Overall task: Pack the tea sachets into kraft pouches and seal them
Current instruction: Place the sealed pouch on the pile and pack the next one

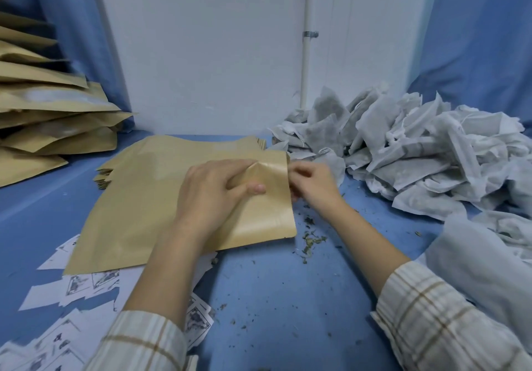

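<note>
Kraft pouch [267, 221] corner in left grip [214, 195]

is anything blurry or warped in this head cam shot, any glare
Head view: the right hand is motion-blurred at its fingers; the left hand on the kraft pouch is sharp. Wide-angle bending bows the wall pipe and stretches the corners. Soft, even light, with a mild sheen on the pouch.

Cream sleeves [426, 321], tan plaid lines, pushed up forearms.
</note>
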Tool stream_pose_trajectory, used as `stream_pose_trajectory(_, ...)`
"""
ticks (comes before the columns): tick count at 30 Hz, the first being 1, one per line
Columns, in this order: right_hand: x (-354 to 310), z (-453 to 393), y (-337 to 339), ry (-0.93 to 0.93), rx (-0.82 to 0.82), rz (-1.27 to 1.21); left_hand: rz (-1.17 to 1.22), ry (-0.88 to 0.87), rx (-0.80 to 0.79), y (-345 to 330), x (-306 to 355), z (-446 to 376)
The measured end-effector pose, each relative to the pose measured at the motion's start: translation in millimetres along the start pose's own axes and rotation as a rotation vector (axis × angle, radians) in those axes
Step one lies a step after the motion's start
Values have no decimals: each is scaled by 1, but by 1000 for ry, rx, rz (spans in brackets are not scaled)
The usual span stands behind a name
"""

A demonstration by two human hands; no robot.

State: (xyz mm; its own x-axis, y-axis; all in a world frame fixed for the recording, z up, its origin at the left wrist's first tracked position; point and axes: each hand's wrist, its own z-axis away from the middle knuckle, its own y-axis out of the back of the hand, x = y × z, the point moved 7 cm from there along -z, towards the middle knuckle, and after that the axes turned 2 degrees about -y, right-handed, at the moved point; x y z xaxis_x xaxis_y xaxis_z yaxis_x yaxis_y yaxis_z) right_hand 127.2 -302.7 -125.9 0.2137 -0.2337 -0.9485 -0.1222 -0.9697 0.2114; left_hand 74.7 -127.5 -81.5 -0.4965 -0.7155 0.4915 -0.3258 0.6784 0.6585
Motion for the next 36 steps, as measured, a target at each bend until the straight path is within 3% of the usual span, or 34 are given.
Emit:
stream_pose_trajectory(2, 9, -9, 31, 84, 262, 374, -10, -16, 25, 4, 1, -1)
stream_pose_trajectory(3, 20, -15, 38, 64, 285, 650, -14, -19, 34, 4, 1, 0)
stream_pose_trajectory(4, 32, -19, 38, 8, 223, 883, -21, -23, 46, 5, 2, 0)
stream_pose_trajectory(6, 55, -22, 34, -116, 58, 1072, -31, -31, 82, 6, 3, 1)
stream_pose_trajectory(8, 54, -22, 39, -67, 123, 1025, -36, -35, 118, 9, 3, 1)
stream_pose_trajectory(10, 37, -18, 56, 19, 385, 842, -50, -40, 139, 11, 3, 0)
stream_pose_trajectory(13, 27, -4, 83, -11, 704, 307, -101, -52, 163, 12, 4, -1)
stream_pose_trajectory(15, 33, 0, 86, -103, 731, -24, -107, -63, 179, 12, 5, 0)
stream_pose_trajectory(17, 38, 0, 80, -175, 638, -296, -105, -66, 185, 12, 5, 0)
stream_pose_trajectory(21, 32, -7, 42, -171, 228, -596, -103, -63, 183, 12, 5, 0)
stream_pose_trajectory(25, 15, -1, -9, -160, -103, -383, -62, -66, 151, 6, 11, 0)
stream_pose_trajectory(29, 16, 3, -34, -355, -199, -450, -9, -108, 76, -4, 23, -1)
stream_pose_trajectory(33, 9, 0, -34, -192, -357, -180, 55, -86, 76, 2, 18, -4)
stream_pose_trajectory(36, 8, 6, -34, -171, -494, -394, -31, -56, 143, 13, 8, -3)
